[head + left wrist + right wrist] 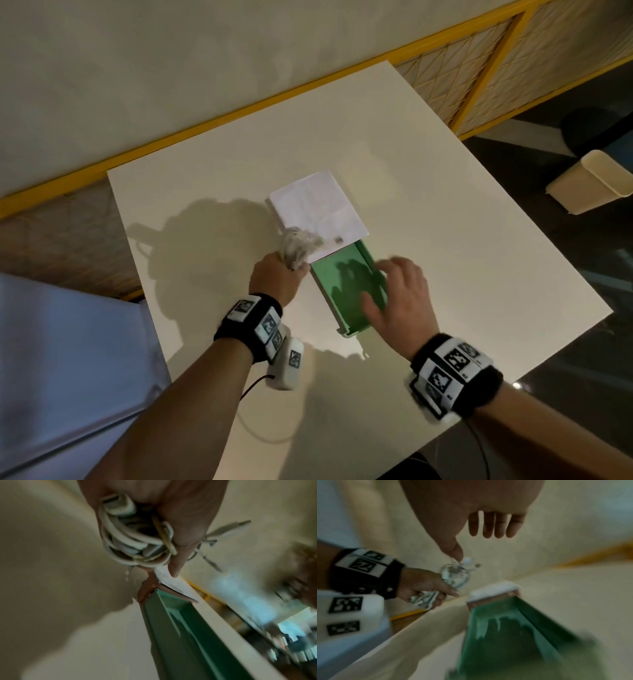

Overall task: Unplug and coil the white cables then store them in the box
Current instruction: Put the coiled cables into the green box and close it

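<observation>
My left hand (279, 277) grips a coiled bundle of white cables (298, 248) just left of the box's far end, above the table. In the left wrist view the cables (133, 539) fill my fist, with loose plug ends (228, 529) sticking out. The box is a green tray (346, 284) pulled partway out of a white sleeve (318, 209); the tray looks empty. My right hand (397, 298) hovers over the tray with fingers spread and straight, holding nothing. In the right wrist view its fingers (496, 526) hang above the green tray (505, 631).
The box lies in the middle of a white square table (445, 222). A beige bin (589, 183) stands on the floor to the right. A yellow-framed mesh fence (479, 68) runs behind the table. A thin cable loop (263, 431) lies near the front edge.
</observation>
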{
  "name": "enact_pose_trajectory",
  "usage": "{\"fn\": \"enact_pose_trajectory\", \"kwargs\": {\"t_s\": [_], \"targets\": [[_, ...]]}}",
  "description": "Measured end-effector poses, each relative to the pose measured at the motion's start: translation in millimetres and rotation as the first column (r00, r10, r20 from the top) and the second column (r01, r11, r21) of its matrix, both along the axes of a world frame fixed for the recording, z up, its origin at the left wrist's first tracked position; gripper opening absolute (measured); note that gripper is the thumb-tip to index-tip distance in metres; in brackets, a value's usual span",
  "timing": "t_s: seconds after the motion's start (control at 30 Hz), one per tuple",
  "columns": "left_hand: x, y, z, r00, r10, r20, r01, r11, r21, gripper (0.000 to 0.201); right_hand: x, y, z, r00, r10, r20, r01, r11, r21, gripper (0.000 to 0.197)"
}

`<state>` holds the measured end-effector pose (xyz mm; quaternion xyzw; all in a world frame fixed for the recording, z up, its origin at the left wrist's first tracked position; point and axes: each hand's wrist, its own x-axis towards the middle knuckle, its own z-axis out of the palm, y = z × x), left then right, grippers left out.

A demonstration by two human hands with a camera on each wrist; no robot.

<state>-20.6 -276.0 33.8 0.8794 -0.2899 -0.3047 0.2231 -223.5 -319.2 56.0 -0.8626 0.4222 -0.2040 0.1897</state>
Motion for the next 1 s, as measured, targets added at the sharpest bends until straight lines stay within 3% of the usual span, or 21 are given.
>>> {"fn": "enact_pose_trajectory", "kwargs": {"t_s": [0.03,0.1,0.2,0.23,0.33,0.43,0.6,0.63,0.7,0.73,0.8,0.87,0.9,1.0], "targets": [[-4.6,2.0,7.1,0.979,-0.179,0.099,0.174,0.983,0.058,0.034,12.0,-0.4,5.8,0.984,0.155,-0.09,-0.168,0.972,-0.166,0.051],[-17.9,2.4,19.5,0.839,-0.494,0.226,0.458,0.867,0.194,0.032,35.8,-4.3,12.3,0.883,0.289,-0.37,-0.4,0.876,-0.269,0.073],[-36.2,0.4,28.6,0.602,-0.745,0.288,0.681,0.667,0.302,0.029,54.1,-14.6,15.4,0.695,0.35,-0.628,-0.5,0.863,-0.074,0.087],[-38.9,-0.6,30.2,0.547,-0.783,0.296,0.72,0.62,0.312,0.027,53.3,-18.0,11.8,0.671,0.394,-0.628,-0.49,0.872,0.023,0.082],[-39.7,-4.8,28.6,0.47,-0.833,0.292,0.767,0.549,0.332,0.022,43.0,-20.3,2.9,0.742,0.468,-0.48,-0.402,0.884,0.241,0.053],[-44.5,-3.2,21.4,0.53,-0.815,0.234,0.757,0.58,0.302,0.022,42.5,-24.4,-2.6,0.709,0.509,-0.488,-0.427,0.861,0.278,0.044],[-50.3,1.6,4.0,0.718,-0.684,0.131,0.646,0.724,0.243,0.037,48.7,-37.3,-13.5,0.581,0.579,-0.573,-0.561,0.794,0.234,0.067],[-50.7,2.4,2.8,0.753,-0.649,0.113,0.615,0.754,0.23,0.037,48.2,-37.0,-14.4,0.597,0.551,-0.582,-0.574,0.801,0.17,0.075],[-50.0,3.8,-1.5,0.855,-0.518,0.008,0.508,0.841,0.186,0.035,44.6,-32.6,-10.5,0.714,0.449,-0.537,-0.513,0.858,0.035,0.088],[-48.7,4.0,-3.9,0.903,-0.422,-0.077,0.429,0.889,0.162,0.032,41.6,-29.1,-9.3,0.8,0.382,-0.462,-0.439,0.898,-0.018,0.085],[-48.1,4.6,-6.1,0.944,-0.249,-0.217,0.275,0.956,0.101,0.024,33.5,-16.3,-10.9,0.946,0.219,-0.238,-0.236,0.971,-0.045,0.058],[-51.5,3.6,-6.2,0.938,-0.173,-0.3,0.2,0.978,0.06,0.024,28.0,-0.5,-9.9,0.994,0.063,-0.087,-0.048,0.986,0.16,0.037],[-55.1,3.0,-5.0,0.937,-0.159,-0.311,0.184,0.982,0.051,0.026,27.2,5.2,-10.8,0.997,0.008,-0.081,0.02,0.938,0.345,0.036],[-70.5,2.1,-2.6,0.939,-0.181,-0.291,0.195,0.981,0.018,0.026,31.6,5.8,-18.0,0.993,-0.042,-0.109,0.112,0.604,0.789,0.059]]}}
